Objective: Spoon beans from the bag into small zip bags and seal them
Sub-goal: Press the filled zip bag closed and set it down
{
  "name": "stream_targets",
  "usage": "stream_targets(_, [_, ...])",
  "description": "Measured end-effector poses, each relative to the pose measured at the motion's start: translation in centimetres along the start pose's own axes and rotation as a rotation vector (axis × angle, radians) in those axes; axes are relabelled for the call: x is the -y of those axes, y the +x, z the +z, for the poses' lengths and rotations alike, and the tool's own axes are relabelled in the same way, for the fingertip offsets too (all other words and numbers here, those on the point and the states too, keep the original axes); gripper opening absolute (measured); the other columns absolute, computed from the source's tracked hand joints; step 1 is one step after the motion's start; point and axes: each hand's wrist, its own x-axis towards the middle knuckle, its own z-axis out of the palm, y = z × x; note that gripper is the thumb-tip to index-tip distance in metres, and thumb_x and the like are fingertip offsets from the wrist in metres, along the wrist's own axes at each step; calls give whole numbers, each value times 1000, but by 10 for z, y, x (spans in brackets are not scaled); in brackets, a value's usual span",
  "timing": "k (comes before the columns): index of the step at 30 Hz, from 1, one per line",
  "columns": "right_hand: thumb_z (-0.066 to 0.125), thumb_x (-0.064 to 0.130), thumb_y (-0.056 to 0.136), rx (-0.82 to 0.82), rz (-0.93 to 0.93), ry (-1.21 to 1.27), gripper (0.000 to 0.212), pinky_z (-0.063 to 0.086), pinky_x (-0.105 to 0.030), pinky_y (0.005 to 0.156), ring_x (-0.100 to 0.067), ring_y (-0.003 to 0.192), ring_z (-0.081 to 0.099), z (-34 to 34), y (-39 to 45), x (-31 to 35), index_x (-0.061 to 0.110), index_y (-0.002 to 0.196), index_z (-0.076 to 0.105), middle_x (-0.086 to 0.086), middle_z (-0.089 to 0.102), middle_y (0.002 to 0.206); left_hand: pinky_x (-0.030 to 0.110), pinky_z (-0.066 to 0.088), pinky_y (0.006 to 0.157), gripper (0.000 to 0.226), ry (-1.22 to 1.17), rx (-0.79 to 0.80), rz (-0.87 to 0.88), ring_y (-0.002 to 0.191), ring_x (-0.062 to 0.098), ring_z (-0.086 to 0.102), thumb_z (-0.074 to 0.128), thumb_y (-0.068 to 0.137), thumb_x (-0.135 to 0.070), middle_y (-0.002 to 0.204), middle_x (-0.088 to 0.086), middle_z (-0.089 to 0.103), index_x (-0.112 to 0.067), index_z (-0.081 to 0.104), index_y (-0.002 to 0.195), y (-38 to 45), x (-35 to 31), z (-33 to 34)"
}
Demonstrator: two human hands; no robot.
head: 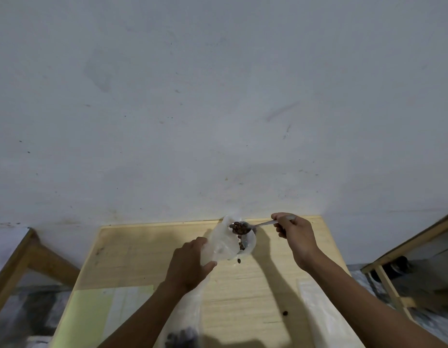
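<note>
My left hand grips a small clear zip bag by its side, holding its mouth open above the wooden table. My right hand pinches the handle of a metal spoon whose bowl, heaped with dark brown beans, hovers over the bag's mouth. A few beans lie inside the bag. One loose bean sits on the table just below the bag, another lies nearer to me. A clear bag with dark beans lies under my left forearm at the bottom edge.
A flat clear plastic bag lies on the table's right side, partly under my right arm. A pale yellow-green sheet covers the near left. Wooden frames stand at the left and right. A plain wall rises behind the table.
</note>
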Motion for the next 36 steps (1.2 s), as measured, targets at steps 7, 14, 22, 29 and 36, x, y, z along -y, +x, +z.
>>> stream_targets(7, [57,17,96,119,-278,-345,19,45,-13,67,2,70,60,23,-18,13,17,88,74,10,72,91,34,50,75,63,-36,-86,89,90,19,65,63,71,-60,105,-6,67,-20,55,119,3,-12,-7])
stream_targets(14, [53,16,100,247,-602,-516,17,41,-8,74,-1,92,58,30,-21,36,21,99,69,7,64,99,36,53,75,63,-125,-83,-1,89,19,66,69,74,-57,107,-6,66,-19,53,121,2,-14,-15])
stream_targets(22, [51,16,100,-40,-179,-31,14,50,-29,69,-16,71,55,-3,6,15,7,103,62,-4,59,82,26,45,78,62,-308,-121,-245,94,12,57,79,75,-43,116,2,64,-16,52,124,-24,12,-17])
stream_targets(29, [52,9,100,-85,259,87,14,47,-28,64,-19,67,52,-30,0,-71,1,104,63,-10,57,80,35,48,90,64,-365,-137,-300,109,26,60,80,76,-37,122,11,62,-9,51,126,-47,21,-15])
stream_targets(36, [53,14,100,-14,281,-25,19,46,-34,66,-20,64,52,-30,-21,-117,5,89,66,-10,58,72,30,46,89,66,-369,-94,-295,111,23,58,79,76,-41,124,8,61,-12,49,128,-57,14,-8])
